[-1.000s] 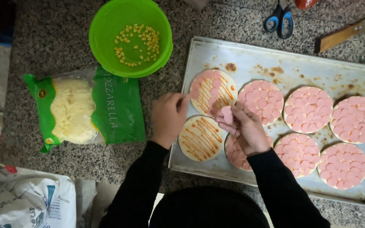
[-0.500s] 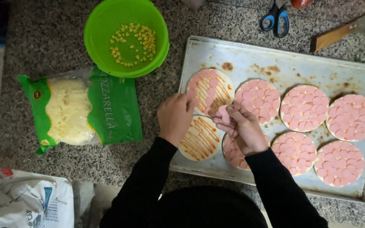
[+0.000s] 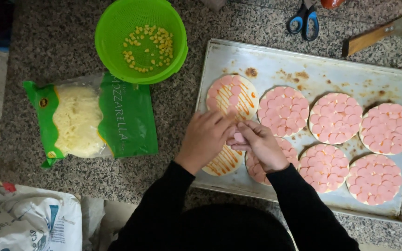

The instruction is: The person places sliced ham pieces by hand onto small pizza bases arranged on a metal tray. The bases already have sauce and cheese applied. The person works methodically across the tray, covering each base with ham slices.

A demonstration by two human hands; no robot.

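Observation:
A worn metal baking tray (image 3: 275,58) lies on the granite counter and carries several small round pizza bases. Most are covered with pink sausage slices (image 3: 336,118). The base at the tray's top left (image 3: 232,95) has orange sauce stripes and a few slices on it. Another sauced base (image 3: 223,162) lies below it, mostly under my hands. My right hand (image 3: 257,144) pinches a small stack of pink slices over the tray's left part. My left hand (image 3: 205,137) meets it fingertip to fingertip, touching the slices.
A green colander (image 3: 140,39) with corn kernels stands left of the tray's top. A green bag of shredded white cheese (image 3: 89,118) lies below it. Blue-handled scissors (image 3: 304,21) and a wooden-handled knife (image 3: 373,35) lie beyond the tray. A white sack (image 3: 24,223) sits at bottom left.
My left hand has moved right from the top-left base and now meets my right hand at the slices. The view has shifted slightly.

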